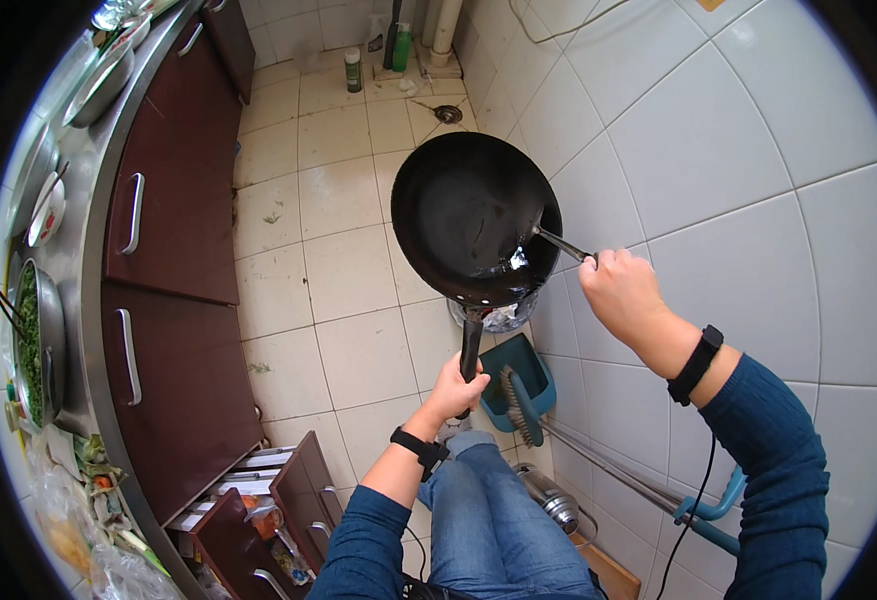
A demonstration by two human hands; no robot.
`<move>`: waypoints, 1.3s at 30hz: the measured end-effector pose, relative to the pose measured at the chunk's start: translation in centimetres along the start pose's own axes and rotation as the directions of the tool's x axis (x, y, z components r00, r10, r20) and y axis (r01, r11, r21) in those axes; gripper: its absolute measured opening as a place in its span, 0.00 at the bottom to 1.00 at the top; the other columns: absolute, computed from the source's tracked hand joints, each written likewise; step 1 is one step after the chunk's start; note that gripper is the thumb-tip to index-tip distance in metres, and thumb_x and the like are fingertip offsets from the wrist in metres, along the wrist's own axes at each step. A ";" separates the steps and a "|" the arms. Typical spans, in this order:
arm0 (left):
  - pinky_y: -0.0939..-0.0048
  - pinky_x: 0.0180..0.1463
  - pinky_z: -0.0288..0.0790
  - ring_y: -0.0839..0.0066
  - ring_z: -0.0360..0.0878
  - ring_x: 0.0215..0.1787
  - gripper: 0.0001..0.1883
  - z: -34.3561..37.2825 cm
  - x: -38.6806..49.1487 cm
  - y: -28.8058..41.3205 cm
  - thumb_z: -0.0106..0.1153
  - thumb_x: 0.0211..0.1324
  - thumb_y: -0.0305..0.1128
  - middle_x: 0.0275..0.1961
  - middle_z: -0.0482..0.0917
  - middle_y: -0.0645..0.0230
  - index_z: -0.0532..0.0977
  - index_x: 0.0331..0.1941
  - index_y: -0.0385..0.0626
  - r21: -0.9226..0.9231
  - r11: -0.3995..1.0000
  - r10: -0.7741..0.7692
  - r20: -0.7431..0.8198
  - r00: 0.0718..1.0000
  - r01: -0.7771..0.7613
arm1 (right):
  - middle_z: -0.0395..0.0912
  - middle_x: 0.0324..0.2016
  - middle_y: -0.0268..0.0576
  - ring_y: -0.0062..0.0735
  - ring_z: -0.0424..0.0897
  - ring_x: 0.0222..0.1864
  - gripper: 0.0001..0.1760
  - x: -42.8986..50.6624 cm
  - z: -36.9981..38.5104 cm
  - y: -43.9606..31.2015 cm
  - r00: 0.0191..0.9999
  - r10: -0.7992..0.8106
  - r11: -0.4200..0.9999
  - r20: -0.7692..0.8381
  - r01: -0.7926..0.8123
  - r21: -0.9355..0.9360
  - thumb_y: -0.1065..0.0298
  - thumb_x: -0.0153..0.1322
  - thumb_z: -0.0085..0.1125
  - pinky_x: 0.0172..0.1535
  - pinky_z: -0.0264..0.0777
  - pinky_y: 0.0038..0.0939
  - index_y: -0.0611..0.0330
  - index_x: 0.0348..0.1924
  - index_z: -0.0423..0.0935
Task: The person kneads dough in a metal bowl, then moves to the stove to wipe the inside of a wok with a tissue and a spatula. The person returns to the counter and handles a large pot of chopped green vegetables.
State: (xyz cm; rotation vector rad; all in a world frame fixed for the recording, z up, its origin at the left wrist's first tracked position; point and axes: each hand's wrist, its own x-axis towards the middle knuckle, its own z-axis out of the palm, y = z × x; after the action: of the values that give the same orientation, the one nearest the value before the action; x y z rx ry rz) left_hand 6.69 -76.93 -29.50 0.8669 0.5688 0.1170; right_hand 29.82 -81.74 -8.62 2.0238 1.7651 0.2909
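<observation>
A black wok (461, 210) is held out over the tiled floor, its inside dark and shiny with liquid at the lower right. My left hand (455, 388) grips the wok's black handle (471, 341). In my right hand (622, 289) is the handle of a metal cooking utensil (562, 243), whose head rests inside the wok near its right edge; that head is hard to make out. Partly hidden beneath the wok stands a waste bin (510, 319) with a clear liner and crumpled white waste in it.
A teal dustpan (525, 356) and a brush (525, 405) stand by the tiled wall at right. At left, a steel counter (82, 285) bears a bowl of chopped greens (30, 345), dishes and plastic bags. Cabinet drawers (240, 544) stand pulled out below. Bottles (401, 49) stand at the far wall.
</observation>
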 end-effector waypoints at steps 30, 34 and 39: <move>0.76 0.14 0.62 0.80 0.67 0.11 0.11 0.2 0.6 0.0 0.57 0.55 0.22 0.17 0.69 0.72 0.63 0.35 0.44 0.014 1.000 0.019 0.021 1.000 -0.019 | 0.79 0.24 0.45 0.42 0.80 0.31 0.02 -0.3 -2.5 0.5 0.990 0.033 0.983 0.137 -0.057 0.173 0.75 0.60 0.56 0.33 0.76 0.35 0.58 0.23 0.76; 0.76 0.14 0.62 0.80 0.67 0.11 0.11 0.2 0.6 0.0 0.57 0.55 0.22 0.17 0.68 0.72 0.63 0.35 0.44 0.024 1.000 0.017 0.023 1.000 -0.018 | 0.75 0.22 0.44 0.42 0.79 0.29 0.03 -0.7 -3.2 1.6 0.983 0.043 0.986 0.176 -0.071 0.153 0.77 0.61 0.54 0.30 0.73 0.38 0.58 0.27 0.75; 0.76 0.15 0.62 0.80 0.67 0.11 0.11 0.4 0.6 0.2 0.57 0.55 0.22 0.17 0.68 0.72 0.63 0.34 0.45 0.020 1.000 0.010 0.024 1.000 -0.011 | 0.76 0.22 0.43 0.41 0.79 0.29 0.02 -0.4 -2.6 2.2 0.996 0.072 0.991 0.050 -0.077 0.106 0.75 0.60 0.56 0.31 0.75 0.34 0.57 0.23 0.75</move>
State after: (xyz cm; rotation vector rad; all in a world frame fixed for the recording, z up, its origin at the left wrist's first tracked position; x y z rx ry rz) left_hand 7.44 -76.84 -29.41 0.8901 0.5438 0.1103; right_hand 30.62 -81.87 -5.25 2.1576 1.7137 0.1732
